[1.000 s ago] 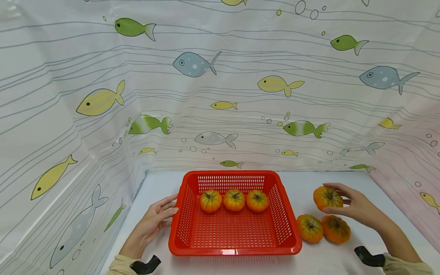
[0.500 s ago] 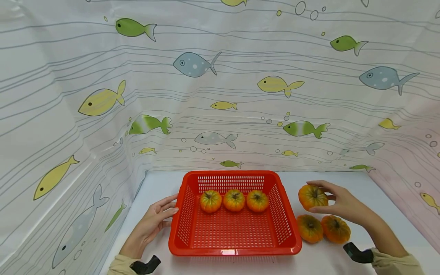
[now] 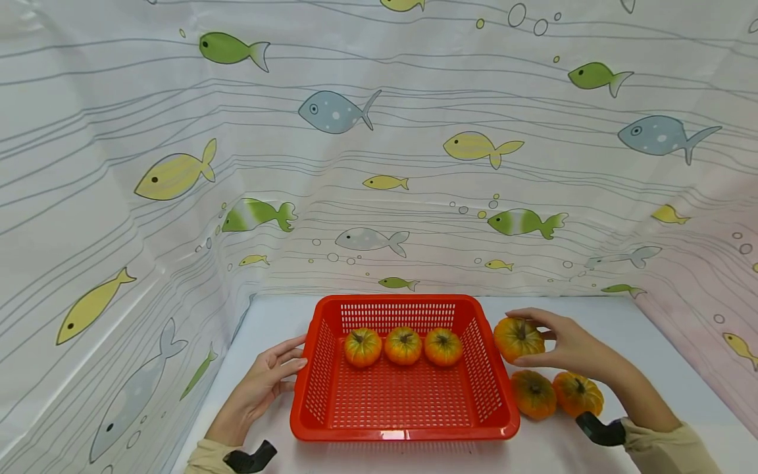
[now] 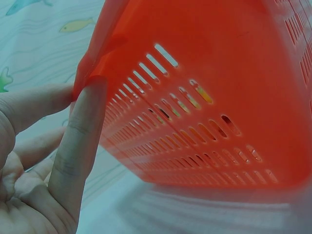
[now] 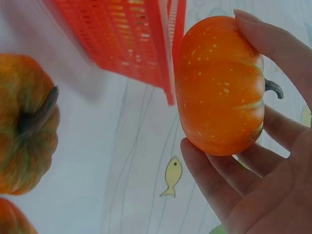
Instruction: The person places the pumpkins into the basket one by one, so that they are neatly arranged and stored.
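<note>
A red plastic basket [image 3: 405,433] stands on the white table, with three small orange-green pumpkins [image 3: 403,345] in a row inside, toward its back. My left hand [image 3: 260,382] holds the basket's left rim between thumb and fingers; the left wrist view shows the fingertips at the rim [image 4: 90,61]. Just outside the basket's right wall, my right hand [image 3: 571,345] grips another pumpkin [image 3: 516,339], thumb and fingers around its sides. In the right wrist view this pumpkin [image 5: 219,87] appears beside the basket rim, its stem toward the palm.
Two more pumpkins, one [image 3: 534,395] close to the basket's right front corner and one [image 3: 579,394] to its right, lie on the table below my right hand. A fish-patterned curtain [image 3: 414,210] encloses the back and sides.
My right hand has moved left with its pumpkin, from above the two loose pumpkins to the basket's right wall. The left hand and the basket have stayed in place.
</note>
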{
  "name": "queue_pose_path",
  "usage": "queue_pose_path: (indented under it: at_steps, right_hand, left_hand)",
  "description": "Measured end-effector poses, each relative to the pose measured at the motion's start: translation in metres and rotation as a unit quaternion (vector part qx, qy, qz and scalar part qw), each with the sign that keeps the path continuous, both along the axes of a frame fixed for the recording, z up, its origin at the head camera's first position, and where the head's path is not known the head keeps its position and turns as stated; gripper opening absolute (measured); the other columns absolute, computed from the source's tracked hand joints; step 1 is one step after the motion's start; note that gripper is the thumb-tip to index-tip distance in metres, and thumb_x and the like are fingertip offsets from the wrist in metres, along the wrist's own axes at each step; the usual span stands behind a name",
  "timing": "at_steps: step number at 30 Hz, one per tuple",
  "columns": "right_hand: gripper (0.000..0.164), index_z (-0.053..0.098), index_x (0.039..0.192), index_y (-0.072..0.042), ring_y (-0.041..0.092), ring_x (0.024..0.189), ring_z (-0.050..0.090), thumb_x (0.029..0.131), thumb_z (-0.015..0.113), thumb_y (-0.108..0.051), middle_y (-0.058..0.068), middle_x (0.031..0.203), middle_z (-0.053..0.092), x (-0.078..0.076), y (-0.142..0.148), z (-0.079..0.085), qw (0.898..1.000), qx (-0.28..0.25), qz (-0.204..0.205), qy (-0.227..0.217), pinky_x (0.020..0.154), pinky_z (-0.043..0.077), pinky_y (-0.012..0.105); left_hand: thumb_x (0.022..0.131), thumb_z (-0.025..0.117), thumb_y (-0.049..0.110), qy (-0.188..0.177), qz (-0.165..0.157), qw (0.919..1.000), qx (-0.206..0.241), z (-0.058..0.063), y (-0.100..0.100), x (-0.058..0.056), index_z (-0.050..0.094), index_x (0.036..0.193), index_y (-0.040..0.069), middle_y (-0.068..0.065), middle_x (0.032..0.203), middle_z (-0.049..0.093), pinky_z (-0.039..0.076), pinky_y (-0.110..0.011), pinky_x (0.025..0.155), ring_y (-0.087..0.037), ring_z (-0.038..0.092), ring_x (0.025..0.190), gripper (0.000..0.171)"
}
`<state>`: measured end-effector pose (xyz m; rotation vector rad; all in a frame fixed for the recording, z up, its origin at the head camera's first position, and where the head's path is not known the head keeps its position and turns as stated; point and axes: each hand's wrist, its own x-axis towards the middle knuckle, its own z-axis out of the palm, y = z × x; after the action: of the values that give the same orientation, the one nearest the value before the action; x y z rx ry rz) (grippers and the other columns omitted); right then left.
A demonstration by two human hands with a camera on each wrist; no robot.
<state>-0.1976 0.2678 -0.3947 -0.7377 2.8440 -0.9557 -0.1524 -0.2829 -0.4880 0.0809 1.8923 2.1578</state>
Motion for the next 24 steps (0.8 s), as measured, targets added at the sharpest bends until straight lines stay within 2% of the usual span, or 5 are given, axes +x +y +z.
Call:
queue_pose_path:
  at_steps: [5, 12, 24]
  right_hand:
    - [0.072, 0.058, 0.141, -0.022, 0.01, 0.113, 0.058, 0.079, 0.089, -0.043, -0.001, 0.135, 0.066, -0.002, -0.012, 0.005, 1.0, -0.003, 0.022, -0.02, 0.091, 0.057, 0.023]
    - [0.071, 0.058, 0.141, -0.015, 0.026, 0.119, 0.059, 0.081, 0.088, -0.04, 0.0, 0.135, 0.066, -0.004, -0.029, 0.011, 0.997, -0.009, 0.06, -0.048, 0.092, 0.058, 0.029]
    - [0.069, 0.058, 0.14, -0.017, 0.025, 0.122, 0.059, 0.082, 0.087, -0.04, -0.001, 0.136, 0.064, -0.011, -0.055, 0.01, 0.992, -0.007, 0.107, -0.065, 0.097, 0.058, 0.037]
  left_hand:
    - [0.103, 0.059, 0.008, -0.002, 0.0, 1.0, 0.001, 0.0, 0.0, 0.0, 0.027, 0.16, -0.002, 0.005, 0.116, 0.069, 0.065, -0.028, 0.074, -0.01, 0.073, 0.098, 0.066]
    - [0.103, 0.06, 0.009, -0.002, 0.002, 1.0, -0.005, 0.001, 0.0, 0.0, 0.027, 0.16, -0.002, 0.005, 0.116, 0.069, 0.065, -0.028, 0.075, -0.01, 0.073, 0.097, 0.066]
    - [0.103, 0.06, 0.008, 0.001, 0.0, 1.0, -0.004, -0.001, -0.001, 0.0, 0.027, 0.16, -0.002, 0.004, 0.116, 0.069, 0.065, -0.029, 0.075, -0.011, 0.073, 0.098, 0.066]
